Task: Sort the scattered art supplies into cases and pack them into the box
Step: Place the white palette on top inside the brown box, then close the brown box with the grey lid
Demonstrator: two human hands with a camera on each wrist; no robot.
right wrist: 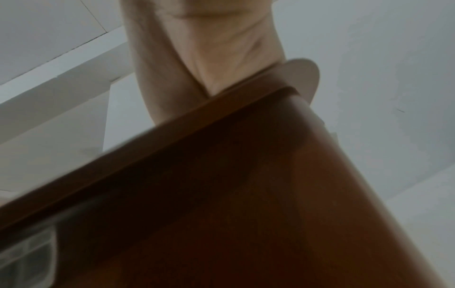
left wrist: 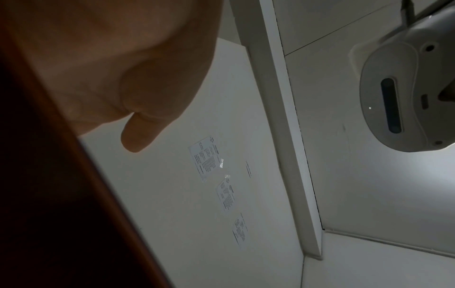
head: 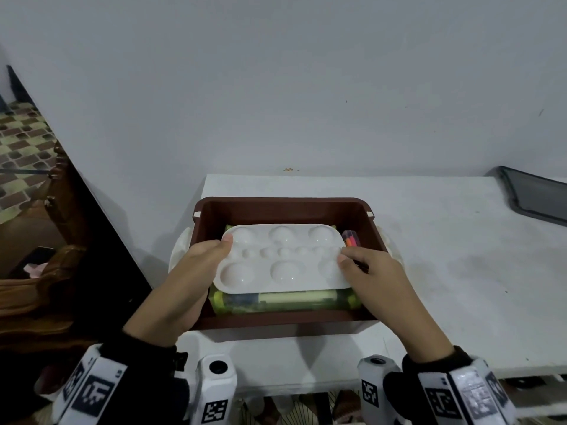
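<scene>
A white paint palette [head: 285, 259] with round wells lies flat over the open brown box [head: 288, 201]. My left hand [head: 211, 256] grips its left edge, thumb on top and fingers underneath. My right hand [head: 359, 265] grips its right edge the same way. Under the palette, a clear case with green ends [head: 285, 302] lies inside the box. Coloured markers [head: 351, 239] show at the box's right side. The left wrist view shows my left hand [left wrist: 123, 68] beside the dark box wall [left wrist: 61, 214]. The right wrist view shows my right hand [right wrist: 197, 48] above the box [right wrist: 221, 194].
The box stands on a white table [head: 445, 256] against a white wall. A white rounded piece [head: 181, 250] sticks out beside the box on each side. A dark tray [head: 537, 194] lies at the far right. Wooden furniture [head: 46, 271] stands to the left of the table.
</scene>
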